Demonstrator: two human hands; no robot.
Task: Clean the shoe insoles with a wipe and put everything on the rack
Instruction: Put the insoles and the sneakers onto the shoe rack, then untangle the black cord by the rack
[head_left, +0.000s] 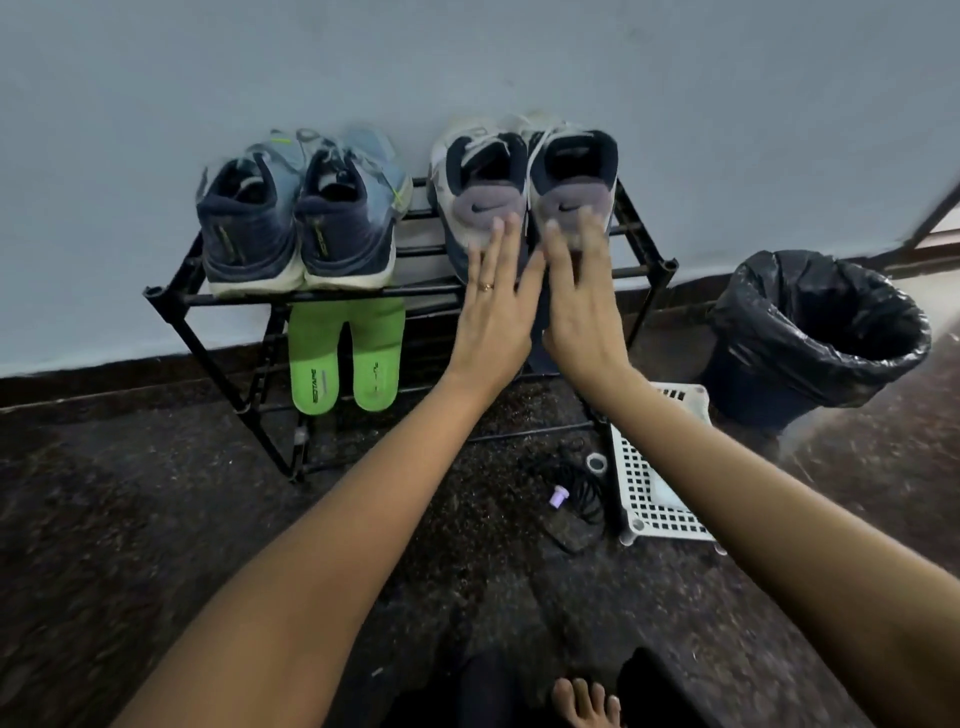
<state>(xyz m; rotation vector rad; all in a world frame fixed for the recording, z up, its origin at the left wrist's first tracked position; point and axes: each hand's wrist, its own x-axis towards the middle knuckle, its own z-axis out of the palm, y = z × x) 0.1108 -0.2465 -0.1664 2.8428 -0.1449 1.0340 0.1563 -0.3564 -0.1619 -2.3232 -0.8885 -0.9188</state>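
Observation:
A black metal rack (171, 300) stands against the wall. On its top shelf sit a blue pair of shoes (296, 218) at the left and a white and grey pair (524, 182) at the right, heels toward me. Two green insoles (345, 358) lie on the lower shelf under the blue pair. My left hand (493, 306) has straight fingers touching the heel of the left white shoe. My right hand (582, 306) does the same on the right white shoe. A dark insole (540, 353) shows partly between my wrists. No wipe is in view.
A bin lined with a black bag (821, 338) stands right of the rack. A white plastic basket (654, 483) lies on the floor by the rack's right leg, beside a black cable (576, 483) and a small purple item (558, 497). My bare foot (587, 701) is at the bottom.

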